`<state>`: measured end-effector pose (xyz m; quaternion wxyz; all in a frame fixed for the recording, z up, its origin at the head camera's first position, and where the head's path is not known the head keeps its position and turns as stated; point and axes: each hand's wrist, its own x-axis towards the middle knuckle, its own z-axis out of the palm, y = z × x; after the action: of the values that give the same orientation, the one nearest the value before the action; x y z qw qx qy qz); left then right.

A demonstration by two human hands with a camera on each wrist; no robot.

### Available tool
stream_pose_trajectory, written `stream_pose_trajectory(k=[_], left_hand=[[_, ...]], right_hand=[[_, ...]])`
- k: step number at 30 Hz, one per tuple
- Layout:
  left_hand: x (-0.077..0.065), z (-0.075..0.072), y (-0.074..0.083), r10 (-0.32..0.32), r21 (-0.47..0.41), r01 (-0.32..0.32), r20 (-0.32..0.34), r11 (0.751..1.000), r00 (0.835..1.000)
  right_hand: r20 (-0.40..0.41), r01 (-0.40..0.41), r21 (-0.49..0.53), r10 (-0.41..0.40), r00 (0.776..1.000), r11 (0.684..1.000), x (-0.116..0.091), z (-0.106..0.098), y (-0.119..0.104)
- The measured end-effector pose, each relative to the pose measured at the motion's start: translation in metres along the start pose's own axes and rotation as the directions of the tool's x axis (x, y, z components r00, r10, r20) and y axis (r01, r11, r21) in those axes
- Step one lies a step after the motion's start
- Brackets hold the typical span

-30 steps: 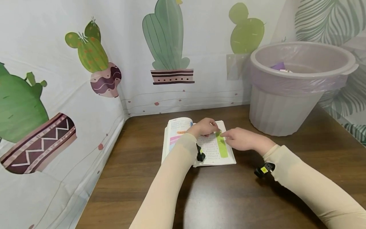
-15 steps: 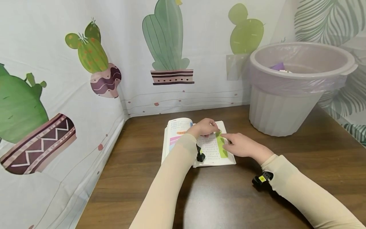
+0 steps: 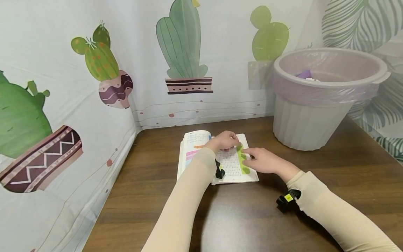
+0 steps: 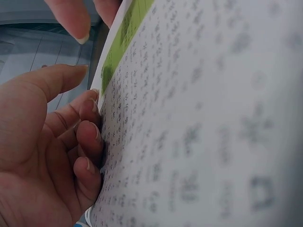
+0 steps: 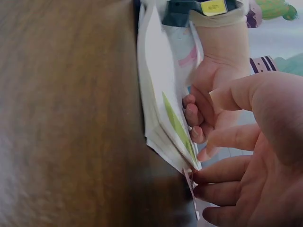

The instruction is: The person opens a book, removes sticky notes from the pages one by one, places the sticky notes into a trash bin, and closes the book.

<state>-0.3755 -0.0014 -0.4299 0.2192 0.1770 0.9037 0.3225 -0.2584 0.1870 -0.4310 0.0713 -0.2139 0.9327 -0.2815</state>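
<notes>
An open book (image 3: 231, 175) lies on the table, with a green strip (image 3: 244, 168) running along the outer edge of its right-hand page. Print shows through the strip (image 4: 116, 56) in the left wrist view. My left hand (image 3: 225, 140) rests loosely curled fingertips on that page near the strip's top end, thumb apart from the fingers. From the right, my right hand (image 3: 266, 161) reaches over the page edge, index finger and thumb spread along the strip. Its fingers look extended in the right wrist view; whether the tips press on the strip is hard to tell there.
A large grey bin (image 3: 310, 119) with a clear liner stands at the table's back right, a purple item (image 3: 304, 74) inside. Orange and pink (image 3: 191, 154) strips show on the left page. A cactus-print cloth (image 3: 145, 63) hangs behind the brown table (image 3: 151, 196).
My right hand has moved slightly toward me, and its thumb has spread away from the index finger, down along the green strip. My left hand stays in place on the page.
</notes>
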Motion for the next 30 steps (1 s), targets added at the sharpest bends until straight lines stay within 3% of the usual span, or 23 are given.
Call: stream_pose_trajectory(k=[7,12,18,21,25,30], left_hand=[[0.001,0.000,0.001,-0.004,0.007,0.004,0.007,1.000,1.000],[-0.003,-0.001,0.003,0.007,-0.005,-0.007,0.022,1.000,1.000],[-0.005,-0.004,0.003,0.040,0.004,-0.041,0.040,0.999,0.998],[-0.008,-0.006,0.004,0.062,-0.013,-0.062,0.051,0.998,0.997],[-0.012,-0.007,0.006,0.070,-0.057,-0.067,0.059,0.996,0.996],[-0.016,-0.009,0.008,0.068,-0.078,-0.063,0.060,0.995,0.996]], right_hand=[[-0.046,0.027,0.165,-0.020,0.999,0.986,-0.002,-0.011,0.005],[-0.069,-0.001,0.305,0.023,0.997,0.952,-0.003,-0.016,0.007],[-0.096,-0.036,0.380,0.078,0.992,0.924,-0.002,-0.016,0.007],[-0.102,-0.010,0.350,0.049,0.994,0.937,0.000,-0.011,0.009],[-0.111,0.049,0.225,-0.024,0.994,0.973,0.002,-0.004,0.011],[-0.049,0.066,0.114,-0.061,0.997,0.991,0.001,-0.001,0.009]])
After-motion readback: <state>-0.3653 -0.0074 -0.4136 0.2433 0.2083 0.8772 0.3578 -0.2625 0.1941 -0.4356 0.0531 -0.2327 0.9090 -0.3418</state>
